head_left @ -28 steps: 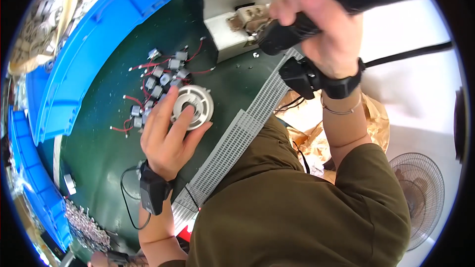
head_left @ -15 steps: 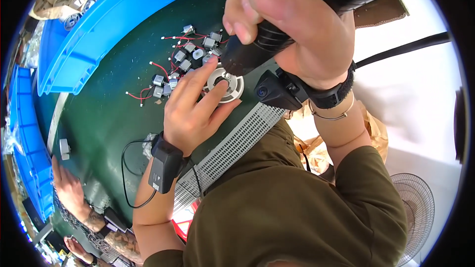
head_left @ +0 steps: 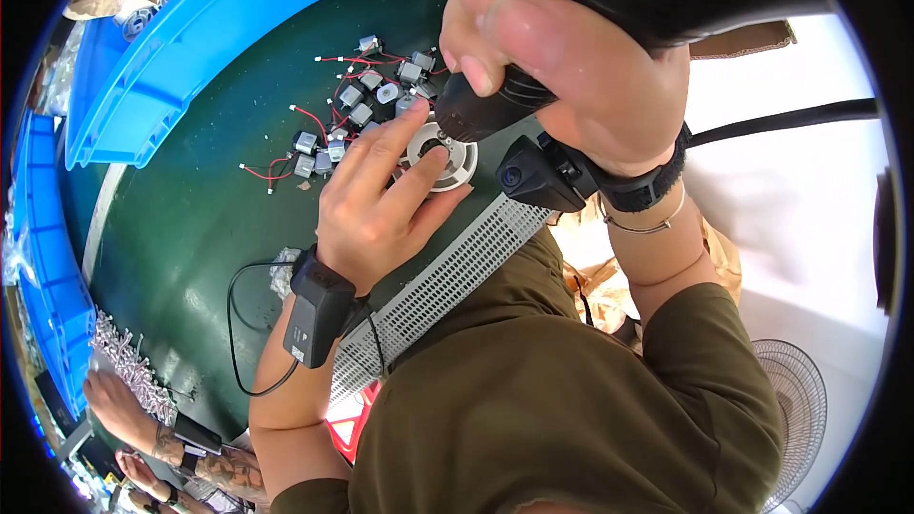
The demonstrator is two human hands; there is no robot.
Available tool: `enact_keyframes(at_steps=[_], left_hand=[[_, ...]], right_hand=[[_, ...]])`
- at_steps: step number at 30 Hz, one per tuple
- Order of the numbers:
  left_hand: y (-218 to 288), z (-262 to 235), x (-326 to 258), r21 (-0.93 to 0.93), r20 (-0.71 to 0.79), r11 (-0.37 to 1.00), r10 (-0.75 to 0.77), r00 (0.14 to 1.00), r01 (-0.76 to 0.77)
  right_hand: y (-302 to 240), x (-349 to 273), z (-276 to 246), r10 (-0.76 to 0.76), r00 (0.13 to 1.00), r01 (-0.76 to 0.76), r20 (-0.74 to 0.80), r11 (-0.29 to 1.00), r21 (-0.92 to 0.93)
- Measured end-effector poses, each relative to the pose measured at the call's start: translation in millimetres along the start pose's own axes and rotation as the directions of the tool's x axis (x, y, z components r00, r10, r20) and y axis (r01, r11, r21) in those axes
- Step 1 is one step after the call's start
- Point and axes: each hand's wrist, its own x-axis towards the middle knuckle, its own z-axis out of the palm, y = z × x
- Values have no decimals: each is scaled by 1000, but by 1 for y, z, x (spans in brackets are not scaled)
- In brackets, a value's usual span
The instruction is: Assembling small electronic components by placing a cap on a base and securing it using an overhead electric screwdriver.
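Grey small motors (head_left: 357, 105) crowd the green table (head_left: 190, 228) beyond the white disc (head_left: 447, 160)

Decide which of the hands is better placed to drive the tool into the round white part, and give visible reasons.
Right. The right hand already grips the black power screwdriver, its tip at the centre of the round white part. The left hand lies on that part, steadying it on the green table.

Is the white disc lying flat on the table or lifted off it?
Flat. The white disc rests on the green table, pinned by left hand fingers, with the driver tip at its centre.
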Motion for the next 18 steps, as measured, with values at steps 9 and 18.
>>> enact_keyframes(at_steps=[9, 18], left_hand=[[-2, 0, 0, 7, -9, 1000, 2, 1000, -2], [-2, -1, 1, -24, -7, 1000, -7, 1000, 7]], right_hand=[[2, 1, 3, 59, 998, -39, -29, 885, 464], [-11, 16, 9, 211, 975, -143, -61, 818, 557]])
